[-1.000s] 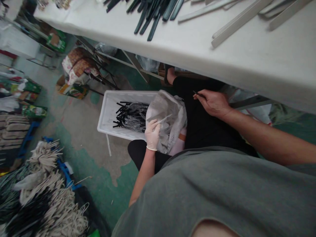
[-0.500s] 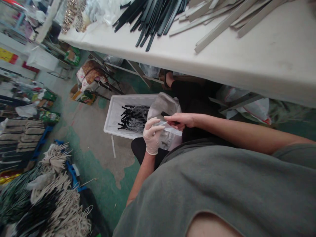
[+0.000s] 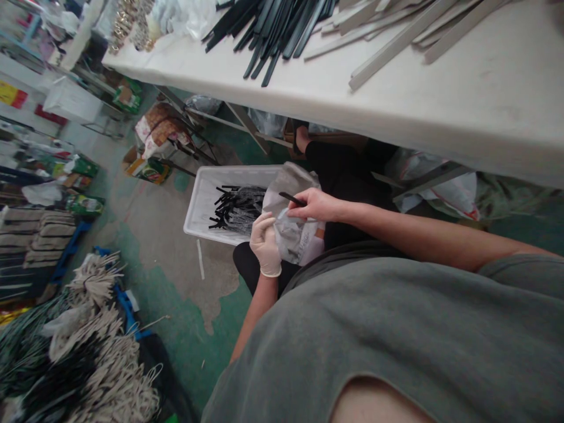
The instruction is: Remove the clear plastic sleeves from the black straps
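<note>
Between the pinched fingers (image 3: 296, 212) of the right hand (image 3: 316, 205), a black strip (image 3: 290, 198) juts past their tips.

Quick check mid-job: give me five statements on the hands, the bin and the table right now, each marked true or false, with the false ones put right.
1. The left hand wears a pale glove. True.
2. Both hands are gloved. False: the right hand is bare.
3. The right hand holds a slim dark piece. True.
4. The white bin has black strips in it. True.
5. The strips up top are all pale. False: on the table, dark strips lie beside pale strips.
</note>
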A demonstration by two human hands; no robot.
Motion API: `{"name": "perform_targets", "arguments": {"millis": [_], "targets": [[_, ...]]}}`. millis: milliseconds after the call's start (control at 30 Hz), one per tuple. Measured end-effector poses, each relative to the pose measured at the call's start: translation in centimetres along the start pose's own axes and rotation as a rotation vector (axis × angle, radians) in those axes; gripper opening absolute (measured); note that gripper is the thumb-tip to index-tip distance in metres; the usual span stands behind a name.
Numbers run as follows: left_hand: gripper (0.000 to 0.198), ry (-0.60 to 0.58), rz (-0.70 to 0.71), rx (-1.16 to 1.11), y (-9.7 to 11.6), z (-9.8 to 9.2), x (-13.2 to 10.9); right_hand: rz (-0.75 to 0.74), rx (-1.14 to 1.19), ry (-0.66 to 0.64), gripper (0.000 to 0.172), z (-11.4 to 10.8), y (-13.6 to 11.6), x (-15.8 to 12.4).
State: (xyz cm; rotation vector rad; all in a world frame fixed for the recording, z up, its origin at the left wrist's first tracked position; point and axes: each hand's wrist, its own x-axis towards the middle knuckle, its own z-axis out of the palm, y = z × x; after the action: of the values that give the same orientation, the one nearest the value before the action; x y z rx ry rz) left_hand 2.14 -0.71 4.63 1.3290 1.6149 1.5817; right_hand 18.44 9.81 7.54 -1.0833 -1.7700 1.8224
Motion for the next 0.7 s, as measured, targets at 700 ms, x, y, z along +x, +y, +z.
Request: {"name": "perform_targets", "arguments": {"millis": [700], "targets": [[0.031, -0.359, -0.851, -0.374, -2.1, 1.2, -1.1, 0.098, -0.071, -0.071, 0.019, 1.0, 2.5, 1.4]]}}
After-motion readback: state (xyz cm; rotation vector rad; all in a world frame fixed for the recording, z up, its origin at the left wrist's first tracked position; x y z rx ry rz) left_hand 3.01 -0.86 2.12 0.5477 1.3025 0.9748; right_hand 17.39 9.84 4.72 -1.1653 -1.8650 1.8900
